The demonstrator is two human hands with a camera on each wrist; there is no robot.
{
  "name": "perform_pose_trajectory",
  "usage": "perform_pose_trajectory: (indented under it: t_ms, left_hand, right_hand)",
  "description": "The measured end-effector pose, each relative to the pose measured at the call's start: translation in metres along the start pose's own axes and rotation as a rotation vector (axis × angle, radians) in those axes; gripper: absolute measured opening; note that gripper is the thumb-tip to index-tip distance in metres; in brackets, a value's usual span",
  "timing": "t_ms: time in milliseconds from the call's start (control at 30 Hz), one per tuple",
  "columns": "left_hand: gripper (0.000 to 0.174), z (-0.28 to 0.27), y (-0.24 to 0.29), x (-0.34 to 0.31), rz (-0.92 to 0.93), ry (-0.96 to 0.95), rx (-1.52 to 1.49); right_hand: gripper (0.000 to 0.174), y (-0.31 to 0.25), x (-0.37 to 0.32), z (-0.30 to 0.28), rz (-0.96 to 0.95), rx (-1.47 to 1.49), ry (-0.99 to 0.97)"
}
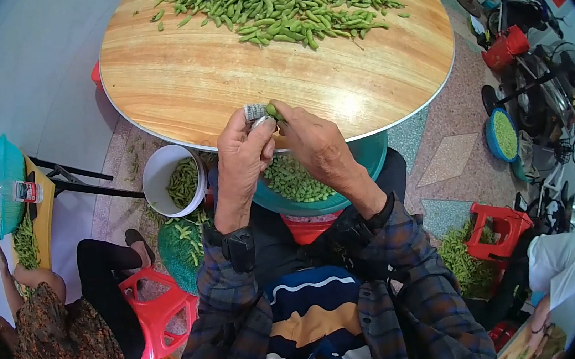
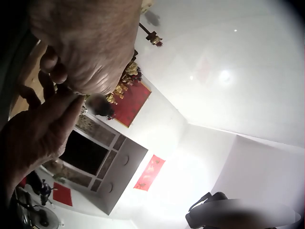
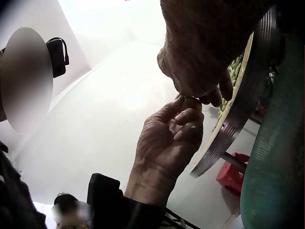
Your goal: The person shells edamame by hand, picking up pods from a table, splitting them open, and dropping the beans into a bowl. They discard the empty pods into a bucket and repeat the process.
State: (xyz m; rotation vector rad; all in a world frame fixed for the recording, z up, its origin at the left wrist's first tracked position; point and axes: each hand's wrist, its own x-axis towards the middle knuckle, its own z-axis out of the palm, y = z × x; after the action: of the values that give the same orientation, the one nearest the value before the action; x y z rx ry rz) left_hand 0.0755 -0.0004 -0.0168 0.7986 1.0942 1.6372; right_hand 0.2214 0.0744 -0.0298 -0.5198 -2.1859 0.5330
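Note:
Both hands meet over the near edge of the round wooden table [image 1: 205,96]. A green soybean pod [image 1: 273,112] is pinched between the fingertips. My left hand [image 1: 242,153] has a printed white wrap [image 1: 255,112] on one finger, and its thumb presses close to the pod. From the other side, my right hand [image 1: 318,140] grips the pod with thumb and curled fingers. Below the hands, a teal basin [image 1: 379,157] holds loose green soybeans [image 1: 298,182]. A large heap of pods [image 1: 280,1] covers the table's far side. In both wrist views the hands hide the pod.
A white bucket [image 1: 152,185] with pods stands left of the basin, beside a green mesh container [image 1: 176,265]. Red stools [image 1: 155,303] are at both sides. One person [image 1: 69,328] sits at left, another [image 1: 560,268] at lower right. A blue basin [image 1: 495,147] of beans stands at right.

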Motion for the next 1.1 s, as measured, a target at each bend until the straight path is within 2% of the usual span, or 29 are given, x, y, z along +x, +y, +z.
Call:
perform_pose_trajectory:
  t_ms: [100, 200, 267, 400, 467, 567, 700, 1000, 1100]
  left_hand:
    - [0.013, 0.001, 0.001, -0.002, -0.016, 0.001, -0.028]
    - [0.012, 0.001, 0.002, -0.003, -0.015, 0.008, -0.037]
    - [0.011, 0.001, 0.001, -0.003, 0.01, 0.007, -0.001]
    - [0.009, 0.001, 0.002, -0.003, 0.034, 0.01, 0.134]
    - [0.009, 0.002, 0.003, -0.003, 0.028, 0.019, 0.124]
    - [0.009, 0.002, 0.004, -0.002, 0.017, 0.029, 0.131]
    - [0.011, -0.001, 0.006, -0.004, -0.058, 0.024, 0.147]
    - [0.012, -0.002, 0.0, -0.002, -0.028, 0.018, 0.125]
    - [0.011, -0.004, 0.0, -0.001, -0.03, 0.005, 0.149]
  right_hand:
    - [0.045, 0.001, -0.002, 0.004, 0.025, 0.002, -0.008]
    - [0.041, -0.001, -0.002, 0.007, 0.063, 0.126, 0.064]
    - [0.035, -0.003, 0.0, 0.003, 0.089, 0.096, 0.054]
    - [0.034, -0.011, 0.004, -0.002, 0.074, 0.013, 0.125]
    - [0.035, -0.014, 0.005, -0.004, 0.133, 0.018, 0.124]
    - [0.034, -0.01, 0.003, 0.0, 0.075, -0.048, 0.148]
    - [0.036, -0.007, 0.0, 0.003, 0.045, 0.0, 0.109]
    - [0.031, -0.009, -0.002, 0.002, 0.151, 0.08, 0.056]
    - [0.025, -0.002, -0.004, 0.004, 0.17, 0.155, 0.044]
